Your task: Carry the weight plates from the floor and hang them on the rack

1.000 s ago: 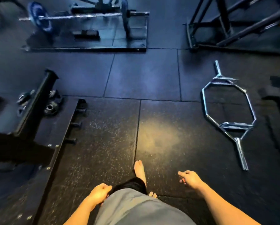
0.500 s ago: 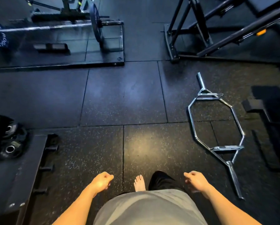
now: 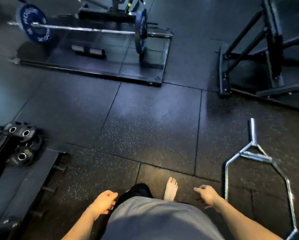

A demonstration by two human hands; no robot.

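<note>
A: Where are the weight plates [image 3: 22, 146]?
B: Piled on the floor [image 3: 145, 118], far left of the bare foot [image 3: 170, 188], against the rack base [image 3: 15, 184].
A: The hands?
B: Left hand [image 3: 104, 202] and right hand [image 3: 205, 194], each grip loosely curled, holding nothing. Hex bar [image 3: 259, 179] lies right.

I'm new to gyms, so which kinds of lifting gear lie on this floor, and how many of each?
Straight barbell: 1
Blue plates on that barbell: 2
Chrome hex bar: 1
Pile of small black plates: 1; separate plates too dark to count
Total: 5
</note>
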